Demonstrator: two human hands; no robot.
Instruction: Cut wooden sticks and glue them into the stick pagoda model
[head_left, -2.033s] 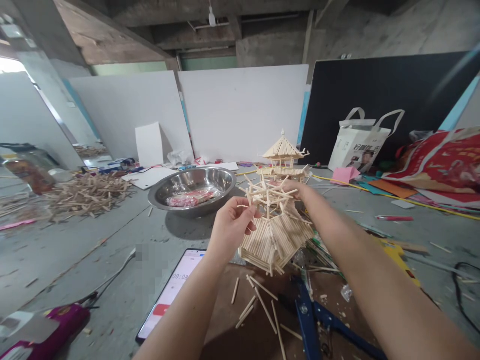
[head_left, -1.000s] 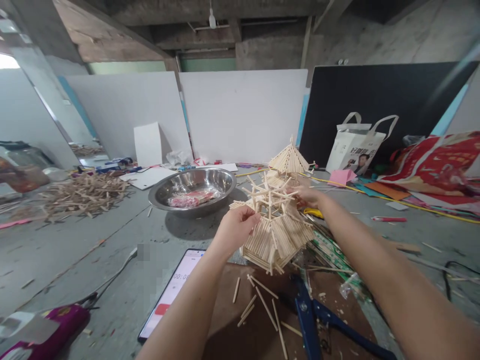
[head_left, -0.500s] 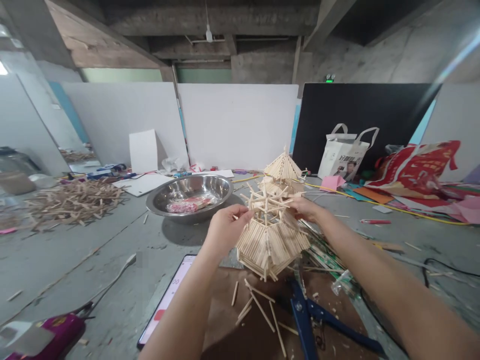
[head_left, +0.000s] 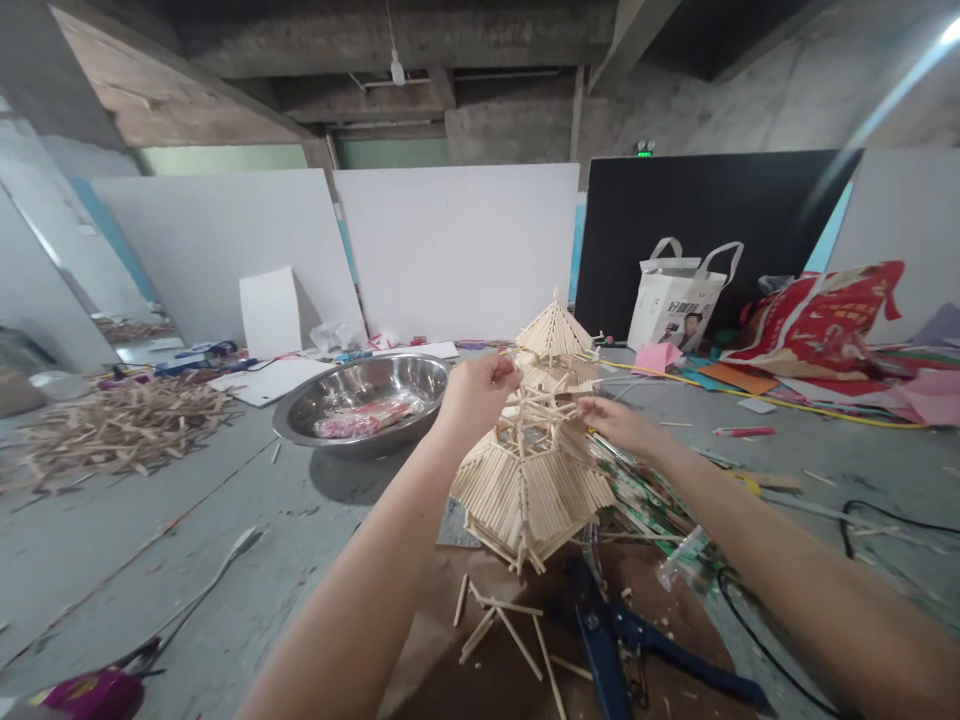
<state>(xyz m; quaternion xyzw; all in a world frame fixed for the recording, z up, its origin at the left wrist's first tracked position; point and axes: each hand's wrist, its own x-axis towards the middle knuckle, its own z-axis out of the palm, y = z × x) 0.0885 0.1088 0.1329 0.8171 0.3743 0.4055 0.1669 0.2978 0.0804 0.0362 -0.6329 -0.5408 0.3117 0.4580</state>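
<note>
A stick-built pavilion roof section (head_left: 529,485) stands on brown cardboard (head_left: 517,650) in front of me, with a lattice of crossed sticks on top. My left hand (head_left: 480,390) is closed in a pinch on the upper pavilion piece (head_left: 555,345) just above that lattice. My right hand (head_left: 619,425) rests its fingers on the lattice's right side, gripping sticks there. Loose sticks (head_left: 499,625) lie on the cardboard below.
A steel bowl (head_left: 360,395) with a red packet sits to the left. A heap of wood sticks (head_left: 124,425) lies far left. Blue pliers (head_left: 622,640) lie by the cardboard. A white bag (head_left: 679,300), red bag (head_left: 817,320) and boards stand behind.
My left hand rose from the lattice's left side to the upper pavilion piece. The view shifted right and the phone left the frame. My right hand stayed on the lattice.
</note>
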